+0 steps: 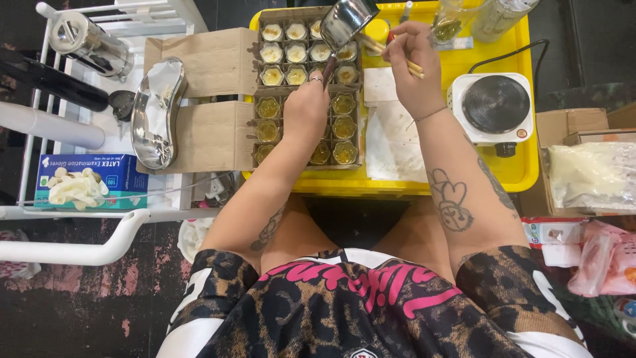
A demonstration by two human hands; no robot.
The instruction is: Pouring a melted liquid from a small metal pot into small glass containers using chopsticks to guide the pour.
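- Dark, worn flooring lies under a yellow tray (510, 176) that serves as the work surface; a white rack (73, 212) stands at the left side.
- Head view: the left hand (306, 109) is clenched around the dark handle of a small metal pouring pot (344, 21), which is tilted over a cardboard box of small glass jars (307, 86).
- The right hand (412, 63) pinches thin wooden sticks (391, 54) just beside the pot, above the upper right corner of the box.
- Judging from the tilt, the pouring step is in hand; the spout needs to stay exactly over one jar.
- Upper jars hold a pale, opaque filling; lower jars hold a clear amber-green liquid.
- A white single hot plate (493, 106) sits on the tray at the right, with nothing on it.
- On the rack lie a kidney-shaped steel dish (157, 109) and a blue box of gloves (89, 182), with gloves coming out.
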